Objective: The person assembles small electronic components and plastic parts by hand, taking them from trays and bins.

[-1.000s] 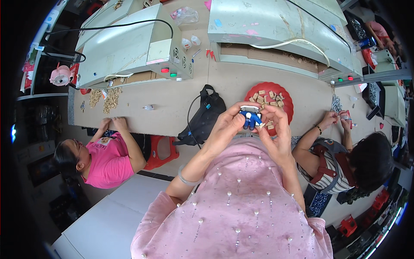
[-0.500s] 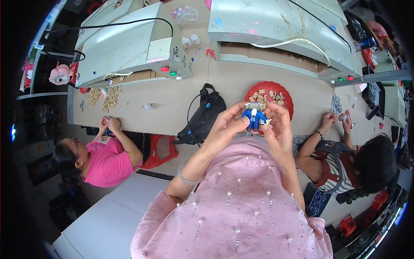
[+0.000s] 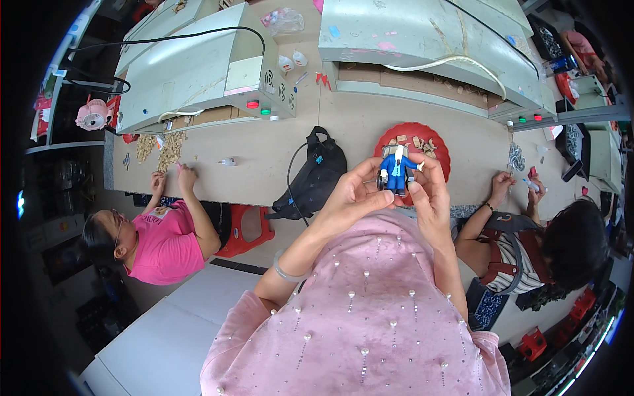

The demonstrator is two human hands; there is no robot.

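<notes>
Between my two hands is a small figurine [image 3: 397, 173] in a blue suit with black feet, seated against a grey chair-like back piece. A pale shape stands where its head would be; I cannot make out what it is. My left hand [image 3: 360, 191] is closed on its left side, with the thumb low by the feet. On the other side my right hand [image 3: 429, 191] grips it, the thumb near its legs and the fingers by its outstretched pale hand. Just beyond, a red scalloped plate [image 3: 436, 173] bears several small tan pieces [image 3: 422, 144].
A black bag [image 3: 317, 175] with a cable lies left of my hands. Pale metal machines [image 3: 422, 46] line the table's back. Co-workers sit at left [image 3: 168, 241] and right [image 3: 508, 251]. Tan pieces [image 3: 172, 152] are heaped at left; white bottles [image 3: 292, 62] stand farther back.
The figurine has tipped more upright, showing more of its front and legs. My left thumb has slid from its body to near the feet. The left co-worker's hands have moved apart.
</notes>
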